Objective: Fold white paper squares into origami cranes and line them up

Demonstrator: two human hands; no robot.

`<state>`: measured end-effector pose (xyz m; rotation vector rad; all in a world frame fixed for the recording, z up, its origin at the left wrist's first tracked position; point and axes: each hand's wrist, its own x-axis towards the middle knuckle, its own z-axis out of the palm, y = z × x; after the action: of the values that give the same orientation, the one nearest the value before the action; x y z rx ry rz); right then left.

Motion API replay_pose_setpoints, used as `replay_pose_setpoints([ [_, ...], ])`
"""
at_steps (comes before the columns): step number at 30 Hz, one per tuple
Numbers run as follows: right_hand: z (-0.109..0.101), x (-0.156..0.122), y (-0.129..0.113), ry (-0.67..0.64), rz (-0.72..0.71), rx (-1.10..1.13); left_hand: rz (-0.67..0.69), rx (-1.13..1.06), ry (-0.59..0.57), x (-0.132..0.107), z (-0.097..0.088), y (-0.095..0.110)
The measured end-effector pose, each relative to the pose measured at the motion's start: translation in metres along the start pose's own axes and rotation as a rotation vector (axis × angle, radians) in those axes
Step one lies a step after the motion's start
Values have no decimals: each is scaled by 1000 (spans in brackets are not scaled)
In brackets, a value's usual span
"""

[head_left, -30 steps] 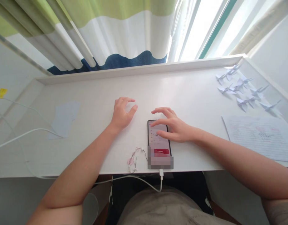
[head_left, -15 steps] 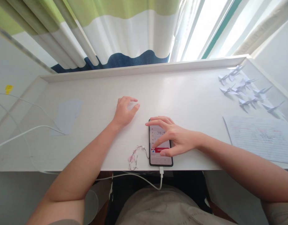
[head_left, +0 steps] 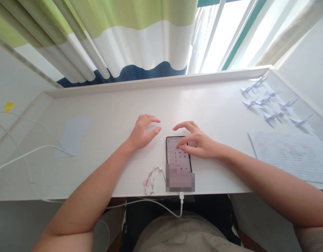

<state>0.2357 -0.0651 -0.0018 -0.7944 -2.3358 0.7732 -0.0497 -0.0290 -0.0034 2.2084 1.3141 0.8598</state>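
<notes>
- Head view: a smartphone (head_left: 178, 163) lies face up on the white counter (head_left: 111, 105) at 5 o'clock from centre, its lower end by the near edge.
- The right hand (head_left: 199, 141) is over the upper screen, thumb and index fingertips close together with nothing seen between them, the other fingers reaching past its top; whether they touch the glass I cannot tell.
- The left hand (head_left: 143, 132) is loosely spread and empty, at 10 o'clock from the phone.
- A white charging cable (head_left: 151, 200) leaves the phone's lower end and loops below the counter's edge; a snag by an arm or knee could drag the phone off.
- The beaded charm (head_left: 148, 182), at 8 o'clock from the phone, could catch the left forearm.
- A stray fingertip could trigger the wrong icon, as these are small.
- A sweep of the right arm could crease the lined sheets (head_left: 289, 154) at 4 o'clock.
- Writing: the sheets carry dark and reddish lines, too faint to read; screen text is tiny, the lower part pixelated; the yellow tag (head_left: 9, 106) at 9 o'clock is illegible. No brand shows.
</notes>
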Motion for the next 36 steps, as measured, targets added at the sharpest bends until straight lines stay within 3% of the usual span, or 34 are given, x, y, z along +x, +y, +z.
replay_pose_setpoints([
  [7, -1, -2, 2, 22, -14, -88, 15, -42, -38, -1, 0, 0],
  [12, -1, -2, 1, 129, -39, -67, 80, -54, -106, -4, 1, 5],
  [20, -2, -1, 2, 19, -48, -88, 181, -65, -195, -8, 0, 12],
  [23, -1, -1, 5, 32, -37, -104, 173, -60, -151, -8, 2, 8],
  [27, 0, -2, 7, 59, -46, -114, 56, -17, 28, -4, -1, -5],
  [31, 1, 8, -4, 260, 28, -67, -203, 35, 224, -15, -33, -21],
  [36, 10, 55, -36, 172, 59, -22, -483, 389, 343, -83, -102, -42],
])
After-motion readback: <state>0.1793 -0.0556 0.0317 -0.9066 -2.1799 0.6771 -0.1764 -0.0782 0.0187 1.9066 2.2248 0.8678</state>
